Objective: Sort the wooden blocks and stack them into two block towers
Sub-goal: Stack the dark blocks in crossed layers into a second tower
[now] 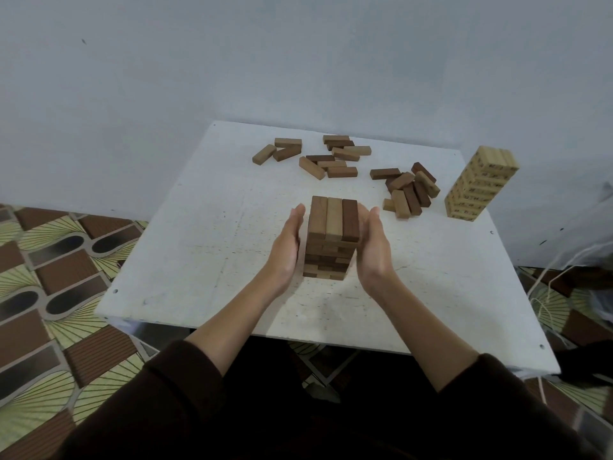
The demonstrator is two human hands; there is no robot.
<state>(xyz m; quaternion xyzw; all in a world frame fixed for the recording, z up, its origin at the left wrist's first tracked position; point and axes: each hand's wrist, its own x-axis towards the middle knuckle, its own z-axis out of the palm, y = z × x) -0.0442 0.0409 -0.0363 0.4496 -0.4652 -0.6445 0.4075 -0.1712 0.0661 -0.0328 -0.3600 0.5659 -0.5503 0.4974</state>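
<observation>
The task looks well underway: a pale tower (481, 184) stands at the table's (199, 244) far right edge and a brown tower (331, 242) stands mid-table, but two scatters of loose blocks, one (318, 157) at the back and one (408, 190) just left of the pale tower, are still to be stacked. The left hand (287, 247) and right hand (373, 247) flank the brown tower, palms facing in, fingers straight and grasping nothing. Whether the palms touch its sides or sit just beside them I cannot tell; they seem to be squaring it up.
</observation>
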